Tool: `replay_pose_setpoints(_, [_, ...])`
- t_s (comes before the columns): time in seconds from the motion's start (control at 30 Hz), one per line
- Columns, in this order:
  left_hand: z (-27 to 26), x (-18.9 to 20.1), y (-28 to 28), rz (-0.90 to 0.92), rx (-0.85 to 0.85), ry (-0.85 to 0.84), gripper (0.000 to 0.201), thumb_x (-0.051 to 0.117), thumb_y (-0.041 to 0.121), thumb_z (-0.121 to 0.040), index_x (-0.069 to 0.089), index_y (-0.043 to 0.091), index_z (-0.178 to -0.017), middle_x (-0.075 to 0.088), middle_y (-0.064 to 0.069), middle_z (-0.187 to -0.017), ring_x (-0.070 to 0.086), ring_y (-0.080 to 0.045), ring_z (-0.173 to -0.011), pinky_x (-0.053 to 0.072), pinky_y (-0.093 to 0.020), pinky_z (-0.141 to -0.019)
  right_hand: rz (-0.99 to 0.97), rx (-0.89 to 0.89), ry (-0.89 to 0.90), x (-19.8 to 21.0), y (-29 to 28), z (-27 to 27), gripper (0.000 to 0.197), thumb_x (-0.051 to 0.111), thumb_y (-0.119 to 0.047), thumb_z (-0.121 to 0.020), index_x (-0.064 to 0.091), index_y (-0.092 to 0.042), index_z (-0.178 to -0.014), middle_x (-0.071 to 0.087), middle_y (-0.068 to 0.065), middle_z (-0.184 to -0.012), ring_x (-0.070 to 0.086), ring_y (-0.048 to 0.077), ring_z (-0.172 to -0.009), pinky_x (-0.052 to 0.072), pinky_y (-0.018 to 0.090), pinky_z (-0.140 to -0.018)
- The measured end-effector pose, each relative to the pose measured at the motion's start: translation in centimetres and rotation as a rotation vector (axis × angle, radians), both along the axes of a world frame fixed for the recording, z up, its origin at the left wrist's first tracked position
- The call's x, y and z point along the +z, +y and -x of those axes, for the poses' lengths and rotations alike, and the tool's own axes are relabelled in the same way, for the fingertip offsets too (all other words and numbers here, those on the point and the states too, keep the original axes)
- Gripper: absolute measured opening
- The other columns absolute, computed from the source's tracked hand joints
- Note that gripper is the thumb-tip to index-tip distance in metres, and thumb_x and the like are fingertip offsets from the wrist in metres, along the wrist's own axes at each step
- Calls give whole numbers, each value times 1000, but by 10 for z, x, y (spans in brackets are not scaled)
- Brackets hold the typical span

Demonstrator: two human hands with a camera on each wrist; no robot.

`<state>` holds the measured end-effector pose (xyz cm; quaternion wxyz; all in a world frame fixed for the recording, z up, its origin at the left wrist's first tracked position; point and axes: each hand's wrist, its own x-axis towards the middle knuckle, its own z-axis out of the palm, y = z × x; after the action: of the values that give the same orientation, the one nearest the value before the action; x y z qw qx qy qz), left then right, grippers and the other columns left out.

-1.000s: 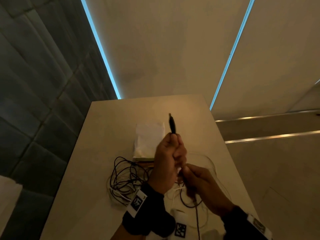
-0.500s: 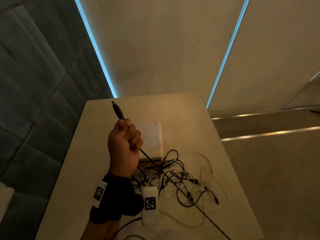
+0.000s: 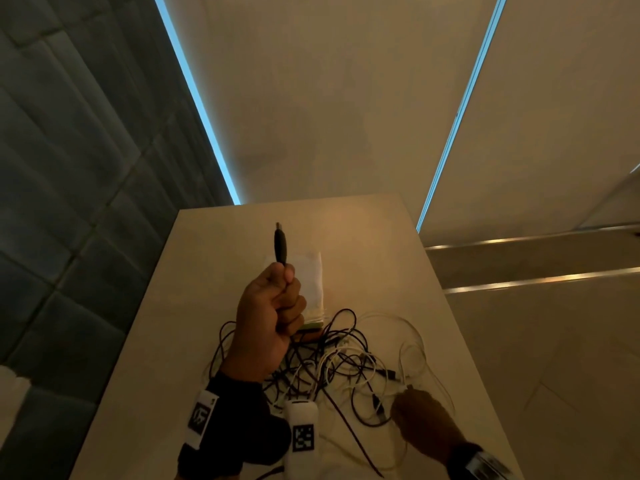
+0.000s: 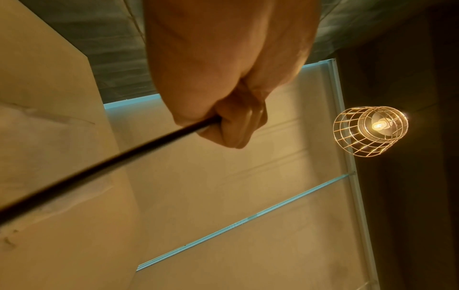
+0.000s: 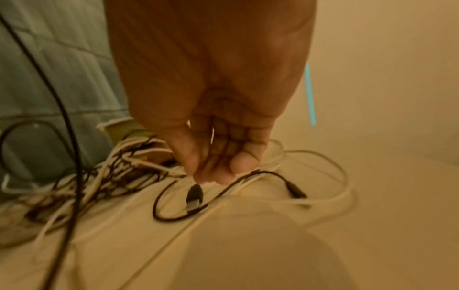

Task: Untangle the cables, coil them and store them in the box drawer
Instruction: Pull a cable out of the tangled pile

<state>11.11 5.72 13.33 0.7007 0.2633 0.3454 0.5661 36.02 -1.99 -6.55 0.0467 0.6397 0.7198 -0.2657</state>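
My left hand [image 3: 273,317] is raised in a fist round a black cable [image 4: 111,166], whose black plug [image 3: 280,245] sticks up above the knuckles. The cable runs taut from the fist down to a tangle of black and white cables [image 3: 339,362] on the beige table [image 3: 381,237]. My right hand [image 3: 419,417] reaches down at the tangle's near right side. In the right wrist view its thumb and fingertips [image 5: 223,176] meet just above a small black plug [image 5: 195,196]; blur hides whether they pinch it. A white box [image 3: 308,282] lies behind the tangle, partly hidden by my left hand.
The table is narrow, with a padded grey wall [image 3: 69,202] on its left and a drop to the floor [image 3: 554,341] on its right. A wire-cage lamp [image 4: 370,130] hangs overhead. Bare tabletop lies beyond the box.
My left hand swung from the table's left side back over the middle, still gripping the black cable. My right hand came back into view and went down to the tangle.
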Motion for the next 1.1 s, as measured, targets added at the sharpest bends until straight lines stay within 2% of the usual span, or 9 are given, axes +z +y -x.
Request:
replay_pose_setpoints(0.17, [-2, -2, -5, 1, 4, 28, 15, 44, 24, -87, 45, 14, -76, 27, 9, -46, 19, -2, -34, 9, -16, -37, 205, -57, -87, -15, 16, 26, 28, 54, -47, -84, 39, -25, -90, 52, 1, -105, 49, 19, -87, 39, 30, -72])
replay_pose_setpoints(0.33, [-4, -11, -7, -6, 21, 54, 18, 43, 25, -90, 46, 13, -77, 28, 8, -47, 18, -4, -36, 11, -15, -37, 151, -79, 6, -22, 19, 26, 20, 47, -39, -84, 40, -24, -96, 58, 3, -113, 58, 23, -101, 46, 31, -76])
replay_pose_setpoints(0.4, [-4, -14, -8, -18, 27, 80, 21, 41, 23, -95, 47, 12, -78, 30, 6, -49, 19, -4, -37, 15, -14, -35, 150, -92, 55, -12, 21, 19, 25, 48, -35, -85, 45, -23, -107, 60, 3, -108, 61, 25, -98, 47, 32, -72])
replay_pose_setpoints(0.57, [-4, -18, -11, -37, 1, 186, 23, 41, 28, -95, 47, 12, -79, 32, 5, -54, 21, -5, -39, 21, -16, -36, -103, -32, 227, 50, 39, 12, 18, 60, -30, -81, 47, -18, -83, 57, -1, -82, 56, 20, -75, 41, 31, -60])
replay_pose_setpoints(0.7, [-11, -24, -12, -31, 12, 281, 26, 37, 25, -100, 49, 9, -83, 32, 6, -54, 21, -5, -41, 18, -18, -39, -293, -19, 587, 103, 61, 25, 13, 69, -24, -82, 58, -18, -84, 66, -3, -82, 64, 13, -74, 54, 28, -66])
replay_pose_setpoints(0.83, [-18, -28, -13, -28, 60, 434, 23, 40, 22, -100, 55, 5, -95, 33, 4, -58, 25, -6, -44, 23, -21, -42, -152, -228, 1072, 136, 73, 55, 12, 62, -11, -91, 56, -2, -94, 71, 14, -76, 70, 30, -71, 59, 42, -71])
replay_pose_setpoints(0.93, [-21, -37, -11, -9, 78, 594, 30, 53, 40, -95, 64, 13, -102, 54, -12, -70, 58, -34, -61, 58, -48, -66, -184, -293, 1221, 150, 74, 81, 15, 59, -11, -93, 57, 4, -90, 58, 5, -60, 55, 23, -52, 51, 38, -52])
replay_pose_setpoints(1.0, [-21, -41, -15, 11, 57, 606, 44, 59, 58, -82, 67, 19, -100, 62, -21, -90, 60, -54, -89, 51, -68, -77, -147, -285, 1286, 152, 72, 94, 15, 55, -7, -95, 56, 7, -91, 54, 4, -62, 52, 12, -50, 46, 27, -48])
replay_pose_setpoints(1.1, [-20, -40, -18, -26, 152, 630, 30, 55, 42, -94, 70, 17, -100, 70, -11, -99, 67, -42, -89, 56, -62, -71, -32, -226, 1320, 147, 67, 102, 12, 49, 4, -95, 54, 13, -102, 59, 8, -73, 59, 7, -58, 49, 18, -53])
